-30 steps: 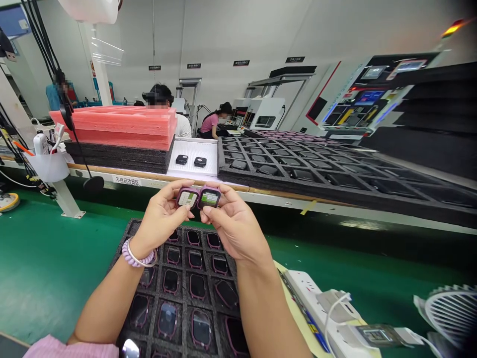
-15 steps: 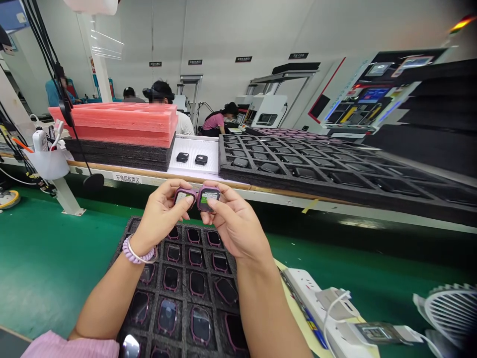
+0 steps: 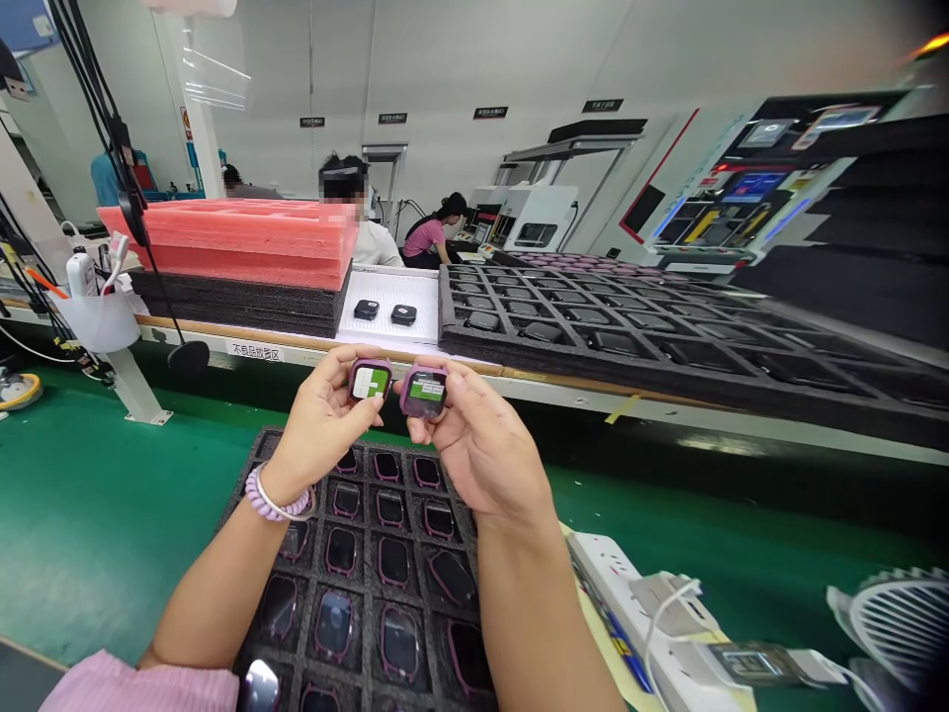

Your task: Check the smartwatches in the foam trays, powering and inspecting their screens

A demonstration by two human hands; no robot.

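Observation:
My left hand (image 3: 326, 410) grips a purple smartwatch body (image 3: 370, 382) whose lit screen shows white and green blocks. In my right hand (image 3: 481, 435) is a second purple smartwatch body (image 3: 423, 393), held by its edges, its screen dark with a green band. The two watches are side by side with a small gap, screens facing me. Below my hands lies a black foam tray (image 3: 363, 583) holding several purple-framed watch bodies with dark screens, one per compartment. My forearms hide parts of the tray.
Across the bench shelf stand pink foam trays (image 3: 244, 247) on black foam, a white tray (image 3: 389, 326) with two black devices, and a large black foam tray (image 3: 593, 346) of devices. A power strip (image 3: 652, 613) with plugs lies right, near a fan-like grille (image 3: 897, 633). People work behind.
My right thumb has slid off its watch's screen to the edge, and that watch has moved slightly right, apart from the other. The left watch's screen is now more exposed.

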